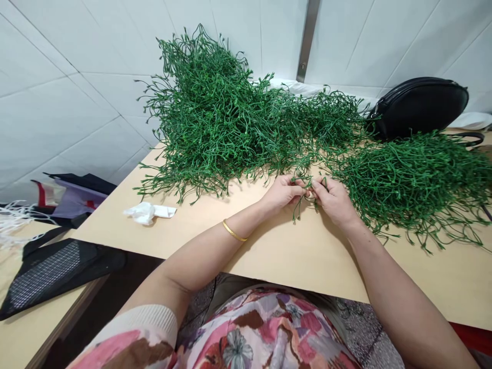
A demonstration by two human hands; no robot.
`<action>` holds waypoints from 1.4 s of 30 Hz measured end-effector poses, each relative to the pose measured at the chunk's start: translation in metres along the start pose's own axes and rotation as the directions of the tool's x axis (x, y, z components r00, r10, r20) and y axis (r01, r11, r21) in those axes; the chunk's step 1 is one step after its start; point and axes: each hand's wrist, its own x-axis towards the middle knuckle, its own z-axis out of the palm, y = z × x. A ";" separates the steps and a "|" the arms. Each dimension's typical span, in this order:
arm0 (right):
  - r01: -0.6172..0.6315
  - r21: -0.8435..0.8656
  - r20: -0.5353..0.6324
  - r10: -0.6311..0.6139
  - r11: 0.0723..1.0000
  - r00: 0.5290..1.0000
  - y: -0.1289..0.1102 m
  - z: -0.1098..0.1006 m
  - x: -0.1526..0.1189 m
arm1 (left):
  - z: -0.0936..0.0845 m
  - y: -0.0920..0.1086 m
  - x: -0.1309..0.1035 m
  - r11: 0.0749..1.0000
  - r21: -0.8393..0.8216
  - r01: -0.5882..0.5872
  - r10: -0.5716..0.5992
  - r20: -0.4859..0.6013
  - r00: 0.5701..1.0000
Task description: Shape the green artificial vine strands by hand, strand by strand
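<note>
Over the pale wooden table (277, 251), my left hand (285, 192) is closed on a small green plastic stem piece (296, 209), with thin stems hanging below the fingers. Close beside it on the right, my right hand (332, 199) pinches the same green piece between thumb and fingers. A tall tangled heap of green stems (215, 113) rises behind my hands and to the left. Another pile of green stems (415, 179) lies to the right of my right hand, its stems more aligned.
A black round bag (423, 105) stands at the back right against the tiled wall (230, 15). Crumpled white tissue (144, 212) lies on the table's left part. Beyond the left edge are a black mesh bag (46, 271) and white strands (17, 225).
</note>
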 end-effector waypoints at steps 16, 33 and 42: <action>-0.246 0.268 0.321 0.154 0.932 0.935 -0.011 -0.012 -0.004 | -0.014 0.010 0.000 0.987 0.075 0.140 -0.157 0.309 0.938; 0.179 -0.460 -0.405 -0.385 0.870 0.829 -0.039 -0.039 -0.015 | -0.025 0.004 0.018 0.879 -0.432 0.202 -0.163 0.126 0.979; -0.014 -0.883 -0.308 -0.557 0.470 0.771 -0.019 -0.049 -0.013 | -0.020 0.003 0.012 0.911 -0.389 0.133 -0.120 0.059 0.991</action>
